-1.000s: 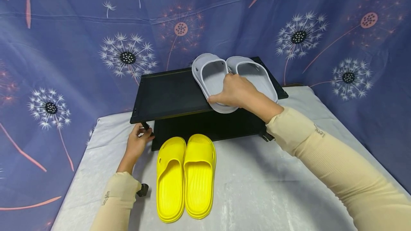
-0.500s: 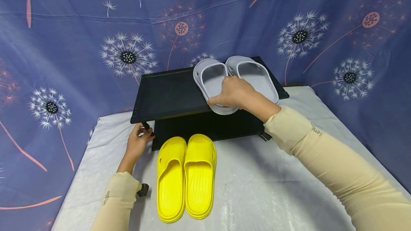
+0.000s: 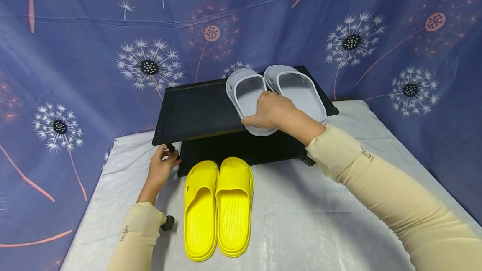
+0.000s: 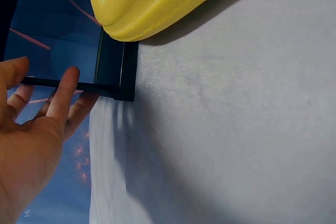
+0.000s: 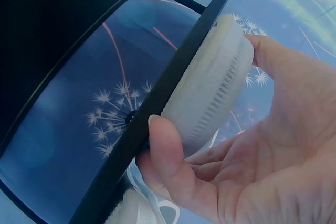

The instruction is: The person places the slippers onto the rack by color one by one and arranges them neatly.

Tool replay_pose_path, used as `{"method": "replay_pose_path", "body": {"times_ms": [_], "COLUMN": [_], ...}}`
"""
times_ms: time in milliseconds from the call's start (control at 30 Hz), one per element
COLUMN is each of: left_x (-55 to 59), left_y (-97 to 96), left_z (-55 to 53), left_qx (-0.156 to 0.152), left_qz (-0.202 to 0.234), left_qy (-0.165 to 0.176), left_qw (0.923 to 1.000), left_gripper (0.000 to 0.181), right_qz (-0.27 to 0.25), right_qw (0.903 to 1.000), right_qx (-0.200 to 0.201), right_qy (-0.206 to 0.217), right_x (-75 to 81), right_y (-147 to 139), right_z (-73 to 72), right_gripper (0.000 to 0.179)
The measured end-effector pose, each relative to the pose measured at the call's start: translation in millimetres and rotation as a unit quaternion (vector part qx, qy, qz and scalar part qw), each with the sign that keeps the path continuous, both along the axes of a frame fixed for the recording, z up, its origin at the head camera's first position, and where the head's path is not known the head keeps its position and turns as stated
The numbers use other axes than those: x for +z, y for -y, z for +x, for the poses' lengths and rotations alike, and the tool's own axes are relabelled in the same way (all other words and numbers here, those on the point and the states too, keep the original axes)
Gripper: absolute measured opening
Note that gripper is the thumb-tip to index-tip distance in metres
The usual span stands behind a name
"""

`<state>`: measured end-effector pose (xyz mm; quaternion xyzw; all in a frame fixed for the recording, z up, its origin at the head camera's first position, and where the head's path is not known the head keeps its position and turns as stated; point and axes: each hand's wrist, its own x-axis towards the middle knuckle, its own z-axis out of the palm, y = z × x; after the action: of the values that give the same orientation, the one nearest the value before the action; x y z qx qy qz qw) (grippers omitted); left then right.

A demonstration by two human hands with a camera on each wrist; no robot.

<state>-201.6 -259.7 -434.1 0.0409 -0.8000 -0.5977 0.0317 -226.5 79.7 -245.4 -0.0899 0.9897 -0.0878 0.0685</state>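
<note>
Clog [image 3: 246,95], grey & pt. hidden by R hand [image 3: 271,110] pinching it — L hand [image 3: 162,168] grips rack post [image 3: 171,147].

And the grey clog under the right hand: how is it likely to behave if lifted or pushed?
The grey clog looks like thick moulded foam, so it is probably light for its size. It shows no obvious sag in the grip of the right hand, suggesting springy rather than floppy. Its long, wide shape makes rolling unlikely.

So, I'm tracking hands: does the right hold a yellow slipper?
No, the right hand grips a grey slipper at the top shelf.
</note>
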Motion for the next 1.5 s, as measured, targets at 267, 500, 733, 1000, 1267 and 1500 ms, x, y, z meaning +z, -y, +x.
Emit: {"method": "replay_pose_path", "body": {"times_ms": [267, 500, 733, 1000, 1267, 1500], "left_x": [-1.5, -1.3, 2.7, 6.2, -1.0, -1.3], "left_y": [0.2, 0.5, 0.1, -0.6, 0.8, 0.9], "left_z": [-0.7, -0.5, 1.3, 2.5, -0.2, -0.7], "left_qx": [0.004, 0.002, -0.001, -0.001, 0.002, 0.006], "left_qz": [0.002, 0.0, 0.003, 0.006, -0.008, -0.012], "left_qy": [0.002, 0.001, 0.014, 0.018, -0.002, 0.003], "left_qw": [1.0, 1.0, 0.9999, 0.9998, 1.0, 0.9999], "left_gripper": [0.024, 0.024, 0.023, 0.022, 0.021, 0.021], "right_qz": [0.023, 0.015, 0.013, 0.006, -0.036, -0.065], "right_qw": [0.9995, 0.9987, 0.9984, 0.9995, 0.9989, 0.9927], "right_qx": [0.006, 0.025, 0.024, 0.007, 0.022, 0.046], "right_qy": [0.019, 0.042, 0.05, 0.031, -0.022, -0.091], "right_x": [2.3, 8.7, 9.8, 14.5, 15.6, 14.7], "right_y": [-0.2, -3.9, -6.6, -6.8, -12.5, -20.2], "right_z": [0.9, 3.5, 4.8, 7.3, 11.5, 16.3], "right_gripper": [0.084, 0.073, 0.073, 0.076, 0.069, 0.053]}}
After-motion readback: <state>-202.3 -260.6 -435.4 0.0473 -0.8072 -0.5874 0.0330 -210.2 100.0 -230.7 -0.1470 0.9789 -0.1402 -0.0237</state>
